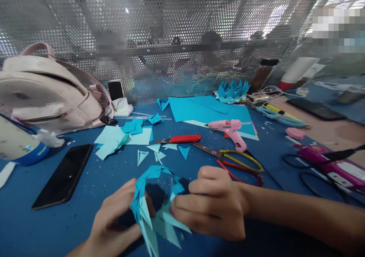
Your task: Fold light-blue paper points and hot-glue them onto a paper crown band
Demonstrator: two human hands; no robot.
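Note:
A ring of folded paper triangles (141,184), dark blue along its top and pale aqua at its lower points, is held up near the table's front edge. My left hand (115,217) grips its left side, with fingers inside the loop and the thumb below. My right hand (209,203) is closed at the ring's lower right, its fingertips pinching the paper there; they partly hide that section. Just beyond the ring lie small folded paper triangles (142,157), a red-handled cutter (185,138) and scissors (241,162) with yellow and red handles.
Paper squares (112,139) lie left of centre, blue sheets (188,110) farther back. A pink glue gun (228,127) rests on the sheets beside a spiky blue paper piece (233,91). A phone (62,177), backpack (45,89) and purple power strip (330,165) flank the work area.

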